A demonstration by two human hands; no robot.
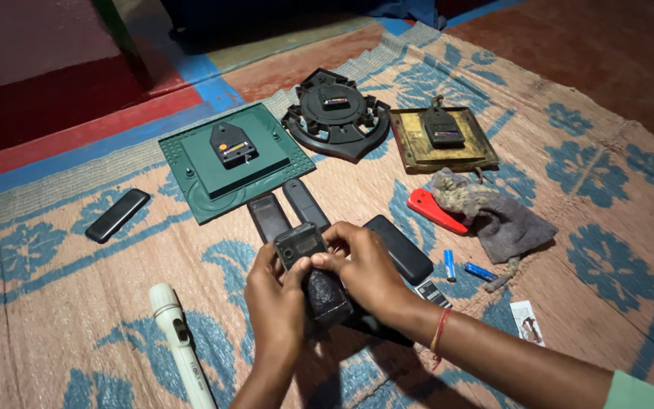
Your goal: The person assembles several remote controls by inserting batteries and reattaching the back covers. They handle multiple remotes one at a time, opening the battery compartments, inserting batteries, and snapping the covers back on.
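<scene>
Holding: both hands grip a black remote above the woven mat.
Left hand: closed on its lower body.
Right hand: fingers curled over the top end.
Risk: a slip could drop it onto the remotes beneath.
Loose bits: blue batteries may roll away.

A woven mat bears three clock backs, remotes, a white torch, batteries and a rag.

The mat is tan with blue flower patterns. On it, above the black remote, lie a green clock back, a black one and a brass-yellow one; right of the remote lie a red case and grey cloth.
</scene>
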